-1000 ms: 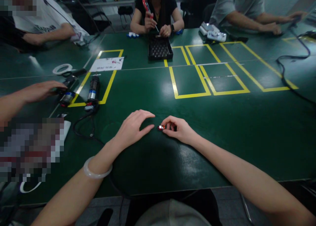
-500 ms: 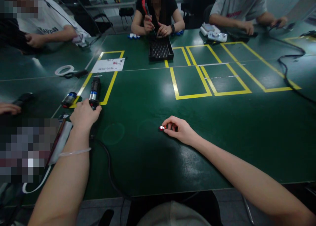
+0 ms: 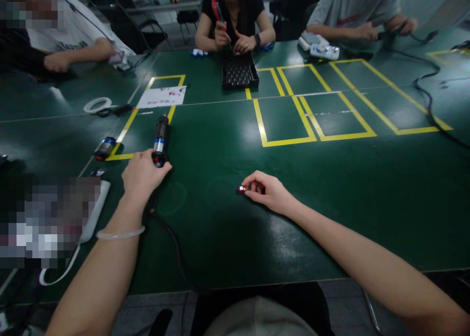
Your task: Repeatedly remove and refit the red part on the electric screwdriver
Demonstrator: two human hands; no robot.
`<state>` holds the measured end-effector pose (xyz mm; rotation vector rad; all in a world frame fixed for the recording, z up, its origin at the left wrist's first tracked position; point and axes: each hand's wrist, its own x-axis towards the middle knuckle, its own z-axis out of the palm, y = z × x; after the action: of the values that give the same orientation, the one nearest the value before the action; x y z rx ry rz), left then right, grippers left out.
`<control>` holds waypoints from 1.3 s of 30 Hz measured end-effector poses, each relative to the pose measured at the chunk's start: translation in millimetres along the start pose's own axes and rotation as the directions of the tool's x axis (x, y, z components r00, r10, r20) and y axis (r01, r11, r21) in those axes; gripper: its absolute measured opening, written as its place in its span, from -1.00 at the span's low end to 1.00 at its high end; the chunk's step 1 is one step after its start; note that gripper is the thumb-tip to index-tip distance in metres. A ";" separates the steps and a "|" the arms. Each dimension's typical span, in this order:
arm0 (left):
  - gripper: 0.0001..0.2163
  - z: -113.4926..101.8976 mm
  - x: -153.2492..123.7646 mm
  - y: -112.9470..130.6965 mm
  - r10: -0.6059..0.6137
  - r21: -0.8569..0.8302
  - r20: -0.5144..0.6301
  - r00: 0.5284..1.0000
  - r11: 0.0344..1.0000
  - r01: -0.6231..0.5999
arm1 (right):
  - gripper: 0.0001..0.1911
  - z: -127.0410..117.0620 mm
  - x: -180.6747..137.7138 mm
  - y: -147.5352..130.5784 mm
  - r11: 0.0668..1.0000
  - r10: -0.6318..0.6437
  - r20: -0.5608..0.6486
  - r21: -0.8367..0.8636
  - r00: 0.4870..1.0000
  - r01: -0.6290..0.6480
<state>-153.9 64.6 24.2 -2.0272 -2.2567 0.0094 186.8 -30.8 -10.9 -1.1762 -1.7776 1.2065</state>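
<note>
My left hand (image 3: 142, 175) grips the rear end of a black corded electric screwdriver (image 3: 160, 136) with a silver-blue band; its tip points away from me over the green table (image 3: 227, 228). Its cable (image 3: 172, 238) trails back toward the table's near edge. My right hand (image 3: 267, 191) pinches a small red and silver part (image 3: 241, 190) against the tabletop, right of the screwdriver. A pale bangle sits on my left wrist.
A second screwdriver (image 3: 105, 148) lies at the left by yellow tape outlines (image 3: 286, 141). A black tray (image 3: 238, 72), a white paper (image 3: 163, 97) and a tape roll (image 3: 97, 104) lie farther off. Other people sit around the table's far and left sides.
My left hand left the small part, reached left to the screwdriver, took hold of it and has pulled it toward the centre. The right hand stayed on the part.
</note>
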 end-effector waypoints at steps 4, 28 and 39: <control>-0.41 -2.7 -16.8 34.0 0.115 -0.042 -0.008 0.993 0.992 -0.115 | -0.83 -0.4 -0.1 -0.9 1.000 0.011 -0.008 -0.009 1.000 -0.011; -0.37 -7.9 -107.8 131.8 0.605 -0.300 -0.073 0.793 0.745 -0.596 | -0.89 3.0 -5.4 9.4 0.885 -0.287 -0.037 -0.392 0.957 0.250; -0.39 -15.0 -106.4 133.3 0.621 -0.244 -0.058 0.782 0.750 -0.614 | -0.89 2.6 -6.3 5.8 0.909 -0.295 -0.093 -0.334 0.951 0.249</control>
<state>-9.6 -27.4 20.8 -2.8331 -1.5378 -0.2060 188.6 -36.5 -17.5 -1.1092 -1.9979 0.6727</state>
